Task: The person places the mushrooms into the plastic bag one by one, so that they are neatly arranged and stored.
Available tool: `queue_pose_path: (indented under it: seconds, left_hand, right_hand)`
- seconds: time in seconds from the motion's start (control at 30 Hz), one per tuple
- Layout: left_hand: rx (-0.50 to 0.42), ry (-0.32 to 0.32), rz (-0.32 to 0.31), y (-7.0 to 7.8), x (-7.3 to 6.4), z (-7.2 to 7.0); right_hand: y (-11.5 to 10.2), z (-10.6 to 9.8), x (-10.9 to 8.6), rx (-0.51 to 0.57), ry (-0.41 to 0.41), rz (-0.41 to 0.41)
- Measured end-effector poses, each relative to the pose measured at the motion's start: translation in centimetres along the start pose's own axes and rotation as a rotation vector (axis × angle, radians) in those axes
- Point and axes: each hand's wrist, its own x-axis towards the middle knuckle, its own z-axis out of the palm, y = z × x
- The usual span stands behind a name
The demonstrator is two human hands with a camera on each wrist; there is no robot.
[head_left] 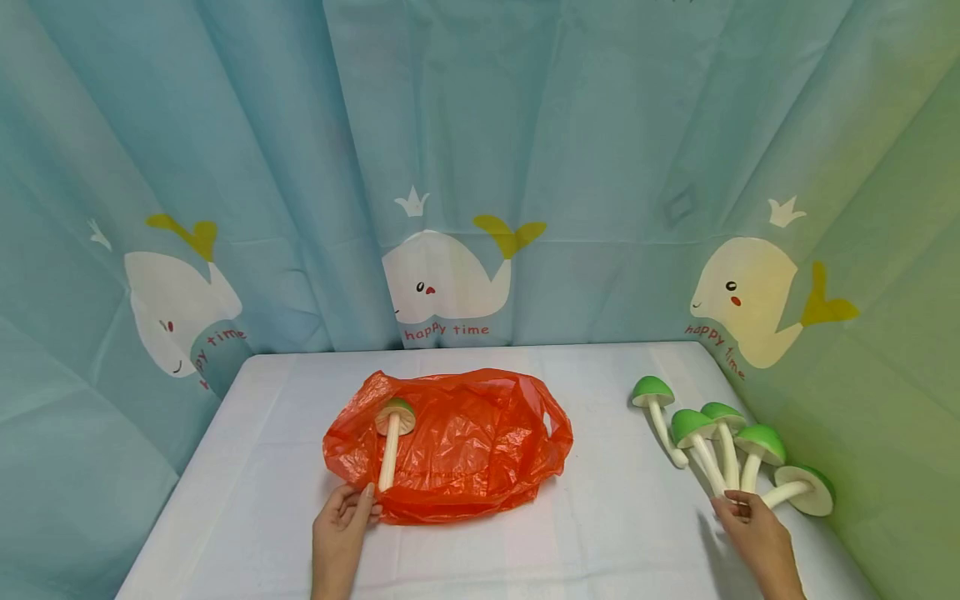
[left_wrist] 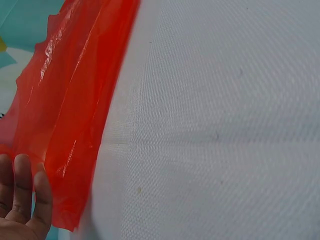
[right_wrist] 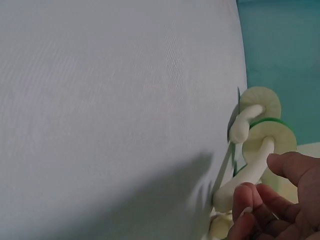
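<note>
A crumpled red plastic bag [head_left: 480,433] lies with its mouth spread, one green-capped toy mushroom [head_left: 389,454] in its left part. My left hand [head_left: 345,521] pinches the bag's front left edge between thumb and fingers. In the left wrist view, several fingers [left_wrist: 22,187] stand against the red film; the thumb is hidden. At the right, my right hand [head_left: 750,529] is at the lower stems of several mushrooms [head_left: 692,427]. The right wrist view shows thumb and fingertips apart around a pale stem [right_wrist: 250,172], not closed on it.
One mushroom [head_left: 652,392] lies a little apart, behind the others. Another mushroom [head_left: 813,492] lies on its side near the table's right edge. A white cloth [head_left: 592,533] covers the table. Blue curtains [head_left: 600,167] with whale prints hang behind and at the sides.
</note>
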Motion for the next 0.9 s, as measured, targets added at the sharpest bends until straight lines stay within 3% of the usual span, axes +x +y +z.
queue_pose_path:
  seconds: [0.43, 0.9]
  left_hand:
    - [0.016, -0.003, 0.018, -0.2, -0.13, 0.0]
    - [0.01, -0.001, 0.017, -0.14, -0.32, 0.07]
  right_hand:
    - [0.88, 0.31, -0.53, -0.03, 0.275, -0.004]
    - [1.09, 0.44, -0.9, -0.004, 0.258, 0.104]
